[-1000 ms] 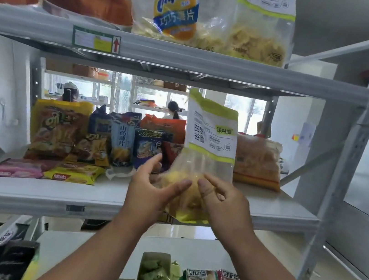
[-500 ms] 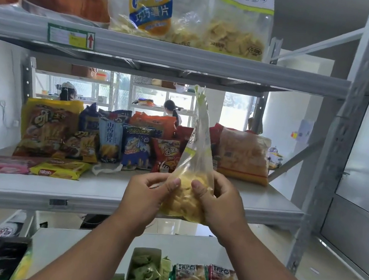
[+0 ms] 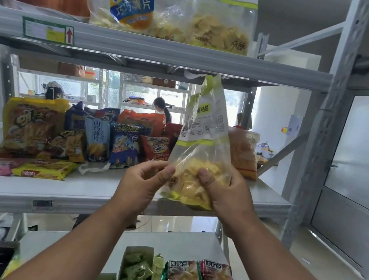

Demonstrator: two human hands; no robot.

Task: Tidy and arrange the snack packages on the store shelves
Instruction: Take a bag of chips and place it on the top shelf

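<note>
Two hands clamp one clear plastic bag of yellow chips with a white-and-green label (image 3: 204,143): the left hand (image 3: 146,182) pinches its lower left edge, the right hand (image 3: 225,194) grips its bottom, upright before the grey metal middle shelf (image 3: 74,195).

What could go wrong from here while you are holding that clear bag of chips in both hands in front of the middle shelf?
1. Both the left hand and the right hand squeeze the clear chip bag right at its filling, so chips may get crushed.
2. The bag's top leans close under the upper shelf and could catch on its edge if lifted.
3. Pushing it in might topple the standing red packet.
</note>
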